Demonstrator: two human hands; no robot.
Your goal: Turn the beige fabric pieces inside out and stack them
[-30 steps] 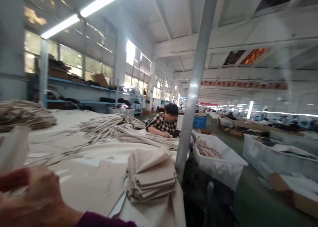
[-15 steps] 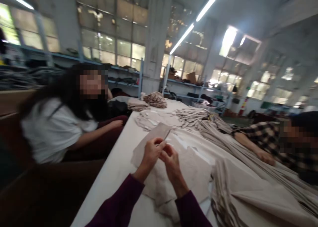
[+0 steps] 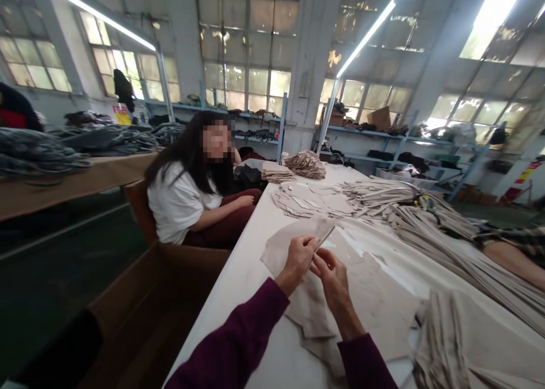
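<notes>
My left hand (image 3: 297, 263) pinches a beige fabric piece (image 3: 276, 242) by its upper edge, over the white table (image 3: 225, 315). Close beside it, my right hand (image 3: 334, 276) has thumb and fingers closed on the same edge, the fingertips of both hands nearly touching. The rest of the cloth hangs down to the left and under my wrists. Beneath my hands lie more flat beige fabric pieces (image 3: 378, 289), overlapping one another. How many layers are between my fingers is hidden.
A person in a white shirt (image 3: 179, 199) sits left of the table; another's forearm (image 3: 515, 261) reaches in at right. Folded beige cloth (image 3: 443, 338) lies near right, long strips (image 3: 451, 252) beyond, stacked bundles (image 3: 304, 164) at the far end. A large cardboard box (image 3: 183, 258) stands lower left.
My view has turned to the left, so hands, table and seated person appear further right. Both hands keep hold of the fabric piece at its edge, with little change in grip.
</notes>
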